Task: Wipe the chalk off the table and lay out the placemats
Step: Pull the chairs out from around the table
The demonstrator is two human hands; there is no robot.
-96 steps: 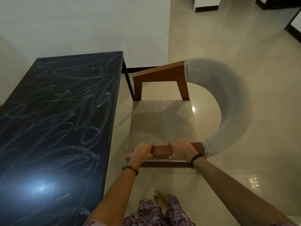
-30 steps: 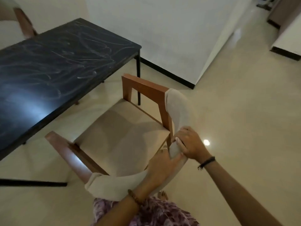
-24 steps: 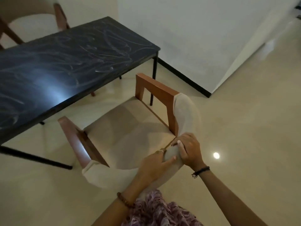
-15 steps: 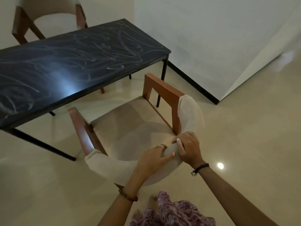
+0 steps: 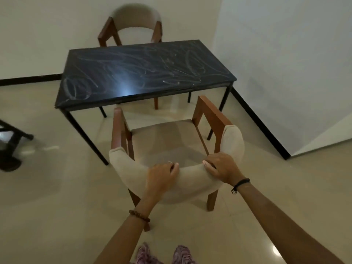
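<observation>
A black rectangular table (image 5: pixel 146 73) stands ahead of me, its top covered in white chalk scribbles (image 5: pixel 171 67). Between me and the table is a wooden chair (image 5: pixel 171 147) with a beige padded curved backrest, its seat facing the table. My left hand (image 5: pixel 162 178) grips the middle of that backrest. My right hand (image 5: pixel 222 166) grips it further right. No placemats or cloth are in sight.
A second matching chair (image 5: pixel 133 25) stands at the table's far side against the wall. A white wall corner (image 5: pixel 285 92) juts in on the right. Some dark furniture legs (image 5: pixel 11 134) show at the left edge. Beige tiled floor surrounds everything.
I have turned around the chair, so I am behind its backrest facing the table. Both hands slid along the backrest to its middle. The far chair came into sight.
</observation>
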